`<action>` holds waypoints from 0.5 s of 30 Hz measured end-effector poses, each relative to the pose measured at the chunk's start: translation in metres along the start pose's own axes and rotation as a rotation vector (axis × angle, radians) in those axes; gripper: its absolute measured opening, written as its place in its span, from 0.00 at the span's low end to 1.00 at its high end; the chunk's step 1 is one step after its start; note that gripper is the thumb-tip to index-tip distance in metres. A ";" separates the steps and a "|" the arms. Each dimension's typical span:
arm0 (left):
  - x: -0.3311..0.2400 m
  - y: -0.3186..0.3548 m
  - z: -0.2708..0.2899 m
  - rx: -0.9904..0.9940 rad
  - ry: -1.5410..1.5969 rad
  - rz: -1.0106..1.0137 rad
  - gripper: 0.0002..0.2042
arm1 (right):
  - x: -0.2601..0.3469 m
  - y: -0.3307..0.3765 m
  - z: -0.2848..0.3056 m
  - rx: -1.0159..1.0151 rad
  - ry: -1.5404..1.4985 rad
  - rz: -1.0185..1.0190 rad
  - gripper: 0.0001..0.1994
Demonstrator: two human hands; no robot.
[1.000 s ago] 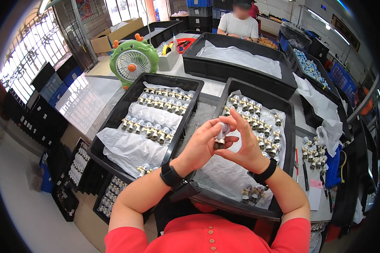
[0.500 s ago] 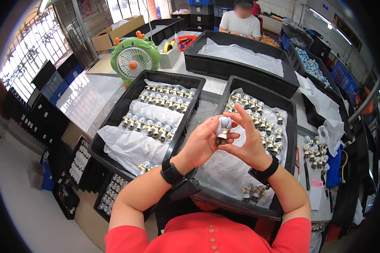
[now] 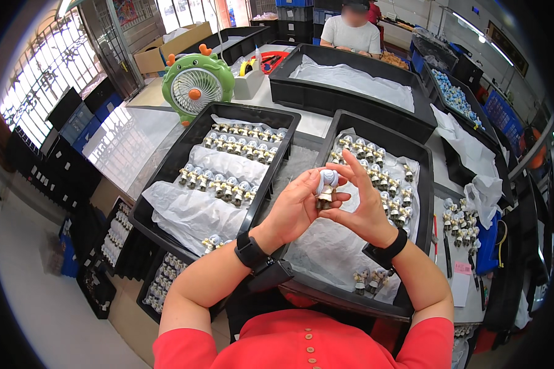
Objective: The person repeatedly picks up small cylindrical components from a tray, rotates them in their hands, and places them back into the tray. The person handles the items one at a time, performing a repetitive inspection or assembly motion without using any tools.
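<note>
Where the left hand (image 3: 292, 206) pinches: loosening fingers could drop the blue-topped figurine (image 3: 327, 189).
Right hand (image 3: 370, 216): fingers curved wide, contact unclear.
Black tray (image 3: 425, 190): a fall could scuff standing figurines (image 3: 383, 180).

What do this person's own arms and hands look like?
The left hand and right hand are gloveless. Short red sleeves cover the upper arms. A black left wristband and black right wristband each have a bulky dark piece attached.

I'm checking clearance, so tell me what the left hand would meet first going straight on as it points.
Past the figurine at its fingertips, most likely the right hand; the exact gap in depth is unclear.
</note>
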State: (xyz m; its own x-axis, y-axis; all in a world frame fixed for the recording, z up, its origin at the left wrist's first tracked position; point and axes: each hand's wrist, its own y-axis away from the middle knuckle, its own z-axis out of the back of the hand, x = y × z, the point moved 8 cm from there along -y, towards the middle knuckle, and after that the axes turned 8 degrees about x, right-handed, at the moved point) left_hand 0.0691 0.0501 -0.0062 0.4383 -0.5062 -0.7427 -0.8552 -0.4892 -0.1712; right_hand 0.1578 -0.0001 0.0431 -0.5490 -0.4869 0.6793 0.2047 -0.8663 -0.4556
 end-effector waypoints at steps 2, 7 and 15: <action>0.000 0.000 0.000 -0.007 0.000 0.000 0.21 | -0.001 0.000 0.000 -0.013 -0.022 -0.002 0.52; -0.001 0.001 -0.003 0.002 0.010 0.007 0.21 | -0.003 0.001 0.001 -0.044 -0.046 -0.012 0.51; 0.002 0.001 -0.001 0.042 0.080 0.010 0.21 | 0.000 0.000 0.001 -0.023 0.008 -0.013 0.39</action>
State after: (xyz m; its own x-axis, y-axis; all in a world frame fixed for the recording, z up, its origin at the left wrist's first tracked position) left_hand 0.0691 0.0479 -0.0075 0.4490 -0.5666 -0.6909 -0.8697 -0.4547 -0.1922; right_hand 0.1588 0.0002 0.0437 -0.5581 -0.4743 0.6808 0.1790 -0.8700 -0.4594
